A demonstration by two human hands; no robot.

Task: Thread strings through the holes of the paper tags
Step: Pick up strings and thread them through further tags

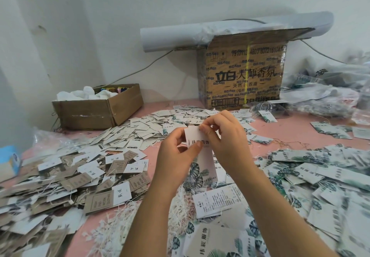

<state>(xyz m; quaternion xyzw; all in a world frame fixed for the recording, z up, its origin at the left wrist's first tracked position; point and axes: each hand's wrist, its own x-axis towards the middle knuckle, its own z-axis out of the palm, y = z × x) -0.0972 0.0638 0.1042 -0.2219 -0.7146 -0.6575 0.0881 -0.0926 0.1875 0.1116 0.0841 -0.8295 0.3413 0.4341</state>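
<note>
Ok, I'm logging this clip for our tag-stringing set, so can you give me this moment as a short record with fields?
left hand: grips paper tag low down, thumb on front
right hand: pinches the tag's top edge; string there too small to tell
surface: pink table, strewn with loose tags
left pile: brown and white tags
right pile: leaf-print tags
near edge: white strings
back: large carton, small open box

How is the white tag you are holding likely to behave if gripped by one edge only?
The white tag probably stays flat: it stands unbent between the left hand and right hand. Being thin card, it is likely very light and would crease if squeezed hard.
</note>
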